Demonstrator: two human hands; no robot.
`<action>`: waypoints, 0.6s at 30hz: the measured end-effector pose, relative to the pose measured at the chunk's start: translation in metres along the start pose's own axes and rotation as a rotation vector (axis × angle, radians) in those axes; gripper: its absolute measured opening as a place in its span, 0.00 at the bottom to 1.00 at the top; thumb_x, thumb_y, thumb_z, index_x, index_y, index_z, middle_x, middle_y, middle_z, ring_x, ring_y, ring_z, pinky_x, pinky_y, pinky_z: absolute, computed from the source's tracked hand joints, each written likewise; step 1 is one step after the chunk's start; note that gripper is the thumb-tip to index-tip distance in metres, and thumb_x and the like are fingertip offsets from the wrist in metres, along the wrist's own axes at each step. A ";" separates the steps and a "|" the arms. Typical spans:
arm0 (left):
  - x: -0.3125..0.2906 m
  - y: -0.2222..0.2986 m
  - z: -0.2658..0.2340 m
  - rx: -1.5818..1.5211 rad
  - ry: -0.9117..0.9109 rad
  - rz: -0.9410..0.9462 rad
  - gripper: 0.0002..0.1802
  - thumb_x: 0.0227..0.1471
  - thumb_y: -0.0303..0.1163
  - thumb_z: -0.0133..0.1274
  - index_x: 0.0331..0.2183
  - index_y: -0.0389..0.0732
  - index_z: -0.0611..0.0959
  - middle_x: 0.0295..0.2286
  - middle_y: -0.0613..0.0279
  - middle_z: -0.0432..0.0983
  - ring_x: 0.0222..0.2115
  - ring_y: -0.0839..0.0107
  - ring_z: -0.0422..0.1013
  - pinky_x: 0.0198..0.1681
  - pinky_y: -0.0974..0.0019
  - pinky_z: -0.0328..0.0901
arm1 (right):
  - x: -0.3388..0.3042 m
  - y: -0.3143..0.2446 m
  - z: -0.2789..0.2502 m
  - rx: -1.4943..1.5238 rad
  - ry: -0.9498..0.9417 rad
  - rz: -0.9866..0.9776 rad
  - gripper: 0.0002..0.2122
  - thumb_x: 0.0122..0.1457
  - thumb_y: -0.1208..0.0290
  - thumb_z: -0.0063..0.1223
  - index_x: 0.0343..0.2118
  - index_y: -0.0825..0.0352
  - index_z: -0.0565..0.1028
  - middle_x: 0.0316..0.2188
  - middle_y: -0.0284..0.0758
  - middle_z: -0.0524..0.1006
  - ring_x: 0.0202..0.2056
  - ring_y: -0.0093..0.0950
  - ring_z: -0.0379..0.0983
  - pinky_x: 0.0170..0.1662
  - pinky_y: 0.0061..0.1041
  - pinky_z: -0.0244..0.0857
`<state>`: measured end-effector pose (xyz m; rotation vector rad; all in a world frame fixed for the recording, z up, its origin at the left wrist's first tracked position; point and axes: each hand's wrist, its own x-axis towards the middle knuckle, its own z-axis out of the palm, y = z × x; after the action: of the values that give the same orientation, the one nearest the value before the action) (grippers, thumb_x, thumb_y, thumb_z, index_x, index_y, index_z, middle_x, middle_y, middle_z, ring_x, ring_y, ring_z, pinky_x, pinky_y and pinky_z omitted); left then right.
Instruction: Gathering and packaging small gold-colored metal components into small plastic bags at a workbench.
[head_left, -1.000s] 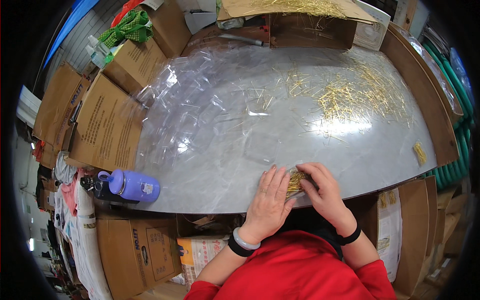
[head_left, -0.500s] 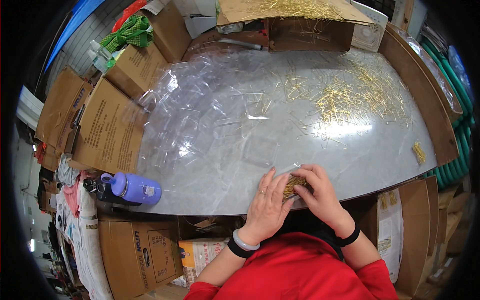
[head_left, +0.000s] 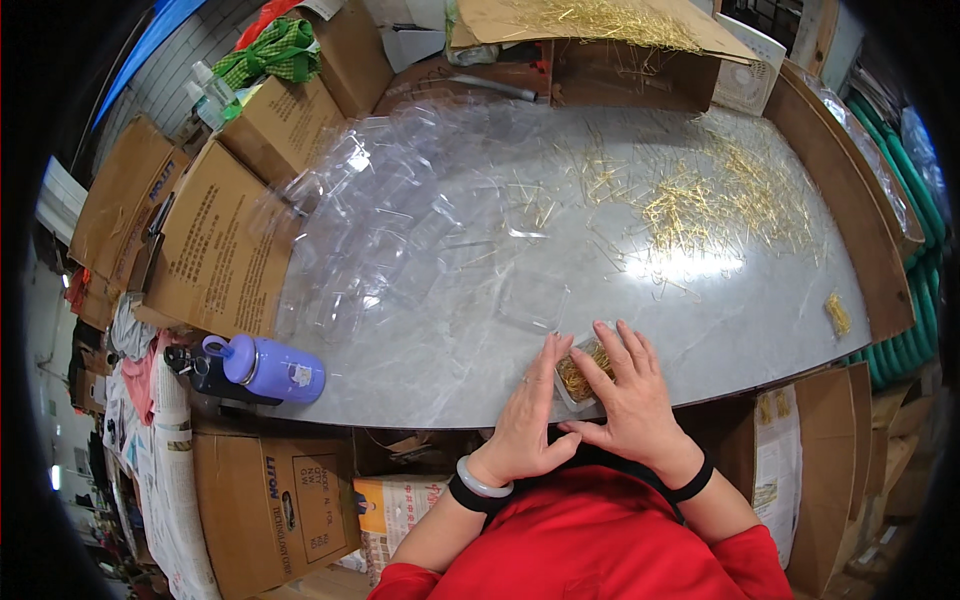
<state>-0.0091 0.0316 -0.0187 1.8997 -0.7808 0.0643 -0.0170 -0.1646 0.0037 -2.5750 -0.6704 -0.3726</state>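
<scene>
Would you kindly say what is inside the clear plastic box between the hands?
Thin gold-coloured wires lie inside the clear plastic box; the right hand covers part of it, and the wires hide its bottom.

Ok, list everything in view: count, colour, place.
Grey marbled table: one, grey, centre.
Thin gold wire pieces: many, gold, mostly table's right half.
Gold wire bundle: one, gold, table's right edge.
Small clear plastic box: one, colourless, holding gold wire, table's near edge.
Clear square plastic piece: one, colourless, beyond that box.
Clear plastic containers: many, colourless, heaped on table's left.
Purple cylindrical bottle: one, purple, table's left near corner.
Brown cardboard boxes: several, brown, around the table.
Green checked cloth: one, green, upper left.
Bare left hand: one, plastic box's left side.
Bare right hand: one, plastic box's right side.
</scene>
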 end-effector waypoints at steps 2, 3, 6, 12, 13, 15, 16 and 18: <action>0.001 -0.002 0.000 -0.087 -0.011 -0.003 0.62 0.43 0.32 0.58 0.69 0.33 0.37 0.66 0.36 0.47 0.68 0.43 0.47 0.70 0.48 0.44 | 0.001 -0.002 0.006 -0.009 0.037 0.018 0.32 0.50 0.54 0.66 0.59 0.59 0.72 0.64 0.45 0.62 0.63 0.51 0.57 0.64 0.51 0.54; 0.001 -0.003 -0.001 -0.172 -0.025 -0.009 0.63 0.44 0.33 0.58 0.69 0.35 0.35 0.67 0.36 0.44 0.69 0.46 0.45 0.70 0.49 0.43 | 0.000 -0.002 0.013 -0.016 0.075 0.045 0.32 0.49 0.56 0.68 0.57 0.60 0.73 0.63 0.45 0.64 0.61 0.50 0.59 0.62 0.50 0.57; -0.001 -0.007 0.001 -0.391 0.032 -0.040 0.63 0.47 0.34 0.59 0.69 0.37 0.34 0.68 0.36 0.41 0.70 0.48 0.43 0.70 0.48 0.42 | -0.003 -0.004 0.013 -0.005 0.152 0.073 0.30 0.47 0.60 0.70 0.55 0.62 0.75 0.60 0.45 0.67 0.58 0.49 0.62 0.59 0.46 0.61; -0.004 -0.012 0.007 -0.298 0.121 -0.046 0.59 0.51 0.37 0.58 0.69 0.36 0.36 0.67 0.37 0.44 0.69 0.47 0.44 0.70 0.48 0.42 | -0.002 0.008 0.002 -0.165 0.253 0.133 0.27 0.49 0.62 0.68 0.53 0.63 0.76 0.58 0.44 0.69 0.55 0.47 0.64 0.57 0.43 0.61; -0.003 -0.011 0.006 -0.302 0.122 -0.039 0.59 0.51 0.37 0.58 0.69 0.36 0.36 0.67 0.37 0.44 0.69 0.47 0.44 0.70 0.48 0.42 | -0.004 0.010 0.003 -0.182 0.231 0.161 0.27 0.50 0.62 0.68 0.54 0.63 0.76 0.58 0.44 0.69 0.55 0.47 0.64 0.57 0.43 0.61; -0.004 -0.004 0.003 -0.047 0.089 -0.024 0.56 0.53 0.36 0.56 0.69 0.33 0.40 0.66 0.36 0.49 0.68 0.45 0.47 0.70 0.49 0.44 | -0.007 0.005 -0.001 -0.172 0.245 0.213 0.27 0.52 0.60 0.66 0.55 0.62 0.75 0.59 0.43 0.68 0.56 0.47 0.63 0.58 0.44 0.59; -0.004 0.000 0.004 -0.050 0.089 -0.025 0.56 0.53 0.36 0.56 0.69 0.33 0.40 0.66 0.36 0.49 0.68 0.45 0.47 0.70 0.49 0.44 | -0.008 0.005 0.000 -0.173 0.242 0.215 0.27 0.52 0.60 0.66 0.55 0.62 0.75 0.59 0.43 0.68 0.56 0.47 0.63 0.58 0.44 0.59; -0.001 0.004 0.004 0.159 0.074 -0.035 0.53 0.53 0.37 0.57 0.68 0.29 0.44 0.64 0.35 0.52 0.66 0.42 0.49 0.69 0.50 0.46 | -0.008 0.008 0.007 -0.275 0.153 0.272 0.27 0.54 0.57 0.64 0.57 0.62 0.74 0.60 0.40 0.67 0.56 0.47 0.62 0.59 0.48 0.56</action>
<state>-0.0130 0.0274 -0.0181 2.0481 -0.7102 0.1784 -0.0191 -0.1703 -0.0085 -2.8097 -0.2212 -0.5983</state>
